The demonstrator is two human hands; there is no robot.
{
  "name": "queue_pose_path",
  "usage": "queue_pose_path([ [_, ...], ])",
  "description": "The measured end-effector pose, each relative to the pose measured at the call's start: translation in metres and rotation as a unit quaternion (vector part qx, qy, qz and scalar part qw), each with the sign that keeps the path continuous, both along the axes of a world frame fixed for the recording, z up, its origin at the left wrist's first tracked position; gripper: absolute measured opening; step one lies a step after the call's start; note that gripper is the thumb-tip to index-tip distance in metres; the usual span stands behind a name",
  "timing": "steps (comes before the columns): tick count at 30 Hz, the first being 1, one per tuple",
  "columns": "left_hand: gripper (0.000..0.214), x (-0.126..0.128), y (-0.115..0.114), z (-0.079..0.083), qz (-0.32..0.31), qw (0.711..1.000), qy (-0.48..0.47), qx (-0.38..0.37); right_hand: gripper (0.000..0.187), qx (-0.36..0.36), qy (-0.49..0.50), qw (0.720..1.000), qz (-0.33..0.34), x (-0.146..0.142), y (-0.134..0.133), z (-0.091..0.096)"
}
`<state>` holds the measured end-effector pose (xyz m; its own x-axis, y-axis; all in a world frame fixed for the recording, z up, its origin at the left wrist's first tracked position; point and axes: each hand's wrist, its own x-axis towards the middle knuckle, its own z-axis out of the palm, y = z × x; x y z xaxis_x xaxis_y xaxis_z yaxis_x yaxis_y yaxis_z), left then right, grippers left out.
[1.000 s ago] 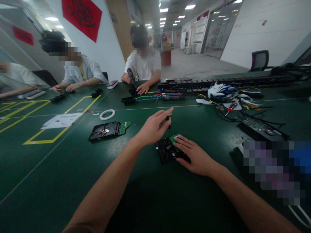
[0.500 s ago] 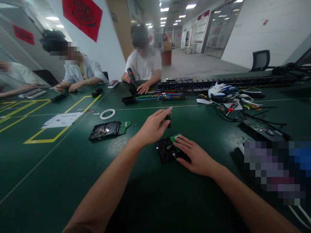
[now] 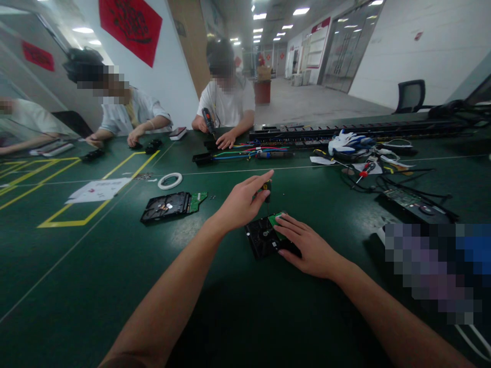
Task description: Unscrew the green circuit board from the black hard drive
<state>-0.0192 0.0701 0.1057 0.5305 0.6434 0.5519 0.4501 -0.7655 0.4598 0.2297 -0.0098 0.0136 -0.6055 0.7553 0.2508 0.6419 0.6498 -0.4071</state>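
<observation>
The tabletop (image 3: 115, 276) looks smooth (faintly glossy), the nearer drive (image 3: 258, 242) matt.

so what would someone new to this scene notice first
Probably the middle, where the left hand holds a small screwdriver upright over a black hard drive and the right hand rests on that drive. Next, perhaps, the big red poster at upper left, then the blue-and-white gloves toward the table's far right.

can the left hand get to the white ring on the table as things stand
Probably yes: nothing tall stands between the left hand and the white ring, only small bits near the way. It would likely have to let go of the screwdriver first, though.
</observation>
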Motion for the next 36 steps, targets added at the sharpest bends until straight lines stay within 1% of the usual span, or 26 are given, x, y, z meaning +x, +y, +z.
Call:
queue_pose_path([
  [3, 0.055, -0.0004, 0.0009, -0.001, -0.005, 1.0, 0.006, 0.0, 0.062, 0.003, 0.005, 1.0, 0.002, 0.0, 0.0005, -0.0013],
  [8, 0.045, 0.0001, 0.0012, -0.0014, 0.025, 1.0, -0.012, 0.002, 0.062, 0.005, 0.004, 1.0, -0.002, 0.0008, 0.0003, -0.0028],
  [10, 0.046, 0.0002, 0.001, -0.0013, 0.027, 1.0, -0.01, 0.002, 0.062, 0.004, -0.002, 1.0, -0.001, 0.0011, 0.0004, -0.0029],
  [14, 0.054, -0.0003, 0.0016, -0.003, 0.011, 1.0, 0.009, 0.012, 0.062, 0.003, -0.004, 1.0, 0.001, 0.0013, 0.0008, -0.0031],
  [18, 0.051, -0.0012, 0.0033, -0.006, 0.013, 1.0, 0.0, 0.008, 0.063, 0.003, 0.009, 1.0, 0.002, 0.0011, 0.0006, -0.0025],
  [22, 0.051, -0.0024, 0.0031, -0.0049, 0.027, 1.0, -0.004, -0.001, 0.062, -0.001, 0.006, 1.0, 0.003, 0.001, 0.0003, -0.0009],
  [26, 0.046, -0.0025, 0.0019, -0.0019, 0.033, 0.999, 0.001, 0.019, 0.062, 0.002, 0.008, 1.0, 0.004, 0.0007, 0.0003, -0.0002],
  [31, 0.039, -0.0001, 0.0012, -0.0016, 0.028, 0.999, -0.008, 0.02, 0.062, 0.007, 0.015, 1.0, 0.003, -0.0001, 0.0004, -0.0012],
  [36, 0.033, 0.0004, 0.0011, -0.0012, 0.038, 0.999, -0.014, 0.021, 0.061, 0.005, 0.004, 1.0, 0.003, 0.0001, 0.0005, -0.0016],
])
